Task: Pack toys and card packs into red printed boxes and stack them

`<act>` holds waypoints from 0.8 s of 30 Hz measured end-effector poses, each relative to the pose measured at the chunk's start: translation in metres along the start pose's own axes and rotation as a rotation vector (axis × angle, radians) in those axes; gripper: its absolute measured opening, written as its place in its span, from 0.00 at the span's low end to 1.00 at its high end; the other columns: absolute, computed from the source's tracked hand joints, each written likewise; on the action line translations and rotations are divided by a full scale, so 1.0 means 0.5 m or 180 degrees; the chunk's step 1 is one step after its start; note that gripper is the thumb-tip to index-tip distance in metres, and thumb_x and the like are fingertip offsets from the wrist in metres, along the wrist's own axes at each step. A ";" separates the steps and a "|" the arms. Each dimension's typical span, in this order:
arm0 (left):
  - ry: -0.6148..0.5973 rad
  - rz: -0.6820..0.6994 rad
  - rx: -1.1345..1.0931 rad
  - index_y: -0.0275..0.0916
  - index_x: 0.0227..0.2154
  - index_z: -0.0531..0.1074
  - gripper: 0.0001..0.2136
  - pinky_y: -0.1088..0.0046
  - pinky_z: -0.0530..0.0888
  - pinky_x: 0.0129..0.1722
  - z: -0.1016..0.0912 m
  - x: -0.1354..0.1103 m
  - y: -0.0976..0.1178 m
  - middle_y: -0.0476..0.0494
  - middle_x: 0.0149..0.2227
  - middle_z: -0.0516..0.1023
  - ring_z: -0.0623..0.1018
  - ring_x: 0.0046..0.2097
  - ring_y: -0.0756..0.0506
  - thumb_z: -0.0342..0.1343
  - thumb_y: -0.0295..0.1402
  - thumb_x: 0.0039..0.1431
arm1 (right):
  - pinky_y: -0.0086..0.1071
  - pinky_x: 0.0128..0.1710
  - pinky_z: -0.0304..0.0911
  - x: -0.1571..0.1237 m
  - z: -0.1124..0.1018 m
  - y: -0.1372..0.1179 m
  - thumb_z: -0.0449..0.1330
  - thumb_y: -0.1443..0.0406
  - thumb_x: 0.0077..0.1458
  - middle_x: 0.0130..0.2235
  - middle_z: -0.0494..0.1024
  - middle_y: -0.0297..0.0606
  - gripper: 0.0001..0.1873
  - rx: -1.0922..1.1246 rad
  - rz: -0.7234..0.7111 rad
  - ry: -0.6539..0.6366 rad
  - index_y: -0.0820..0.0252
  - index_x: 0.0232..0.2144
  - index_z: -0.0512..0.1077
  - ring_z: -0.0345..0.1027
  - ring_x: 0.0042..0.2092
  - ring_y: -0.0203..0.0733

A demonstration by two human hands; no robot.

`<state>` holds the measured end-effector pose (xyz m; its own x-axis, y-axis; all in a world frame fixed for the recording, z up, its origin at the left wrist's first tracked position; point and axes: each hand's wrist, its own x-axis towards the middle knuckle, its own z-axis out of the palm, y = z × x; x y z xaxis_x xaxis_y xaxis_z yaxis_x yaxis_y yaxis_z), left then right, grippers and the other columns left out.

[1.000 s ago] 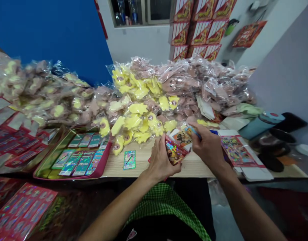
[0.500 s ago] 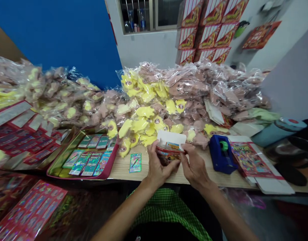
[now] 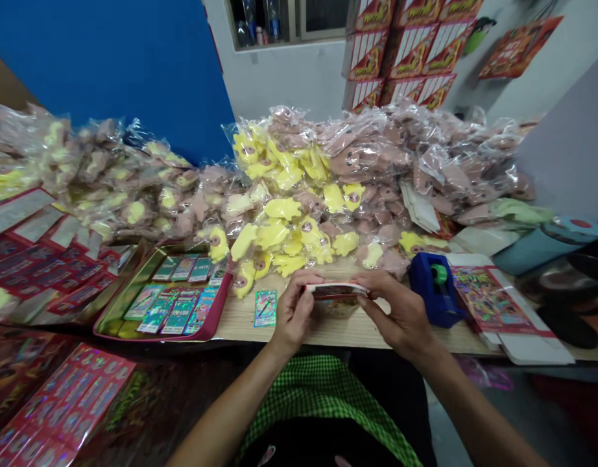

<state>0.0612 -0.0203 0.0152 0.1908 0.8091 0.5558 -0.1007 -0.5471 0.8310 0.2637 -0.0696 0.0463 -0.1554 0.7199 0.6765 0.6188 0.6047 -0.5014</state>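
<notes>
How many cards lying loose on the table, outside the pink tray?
1. A holographic card lies flat on the wooden tabletop, between the pink tray and the left hand. Others may be hidden under the plastic bags.

The carton [image 3: 334, 306] has its white flap [image 3: 338, 288] folded down — upright earlier.

Hands [image 3: 293, 312] [image 3: 395, 312] have room between the card tray [image 3: 221, 305] and tape dispenser [image 3: 428, 295]; bagged toys [image 3: 299, 207] block ahead.

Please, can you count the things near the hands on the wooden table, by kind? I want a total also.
Small printed carton, held between left hand and right hand: 1
Blue tape dispenser: 1
Loose card: 1
Total: 3
</notes>
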 end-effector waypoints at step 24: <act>-0.0837 0.1348 0.0803 0.41 0.48 0.77 0.10 0.62 0.82 0.47 -0.051 0.036 -0.015 0.36 0.53 0.80 0.82 0.51 0.43 0.63 0.34 0.65 | 0.44 0.45 0.76 0.007 -0.034 0.017 0.49 0.77 0.63 0.47 0.76 0.51 0.14 -0.0739 -0.0945 -0.0782 0.60 0.46 0.69 0.74 0.49 0.52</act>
<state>0.0406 0.0037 0.0195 0.4250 0.4445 0.7886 0.0091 -0.8732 0.4873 0.2815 -0.0677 0.0536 -0.5131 0.6032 0.6106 0.6719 0.7250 -0.1515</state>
